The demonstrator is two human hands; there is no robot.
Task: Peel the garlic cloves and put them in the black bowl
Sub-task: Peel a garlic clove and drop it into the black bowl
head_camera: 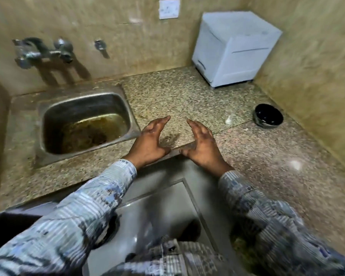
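The left hand (150,140) and right hand (202,144) hover apart, fingers straight, empty. A pale blur, likely garlic (230,118), lies beyond the right hand, near the bowl (267,126). Reach there and pinch it lightly.

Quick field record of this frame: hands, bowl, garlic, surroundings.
left hand: open, fingers straight, over counter edge, empty
right hand: open, palm facing the left hand, empty
black bowl: on counter, right of hands, contents unclear
whitish piece: left of bowl, blurred, maybe garlic
sink: steel, left of hands
white box: back corner
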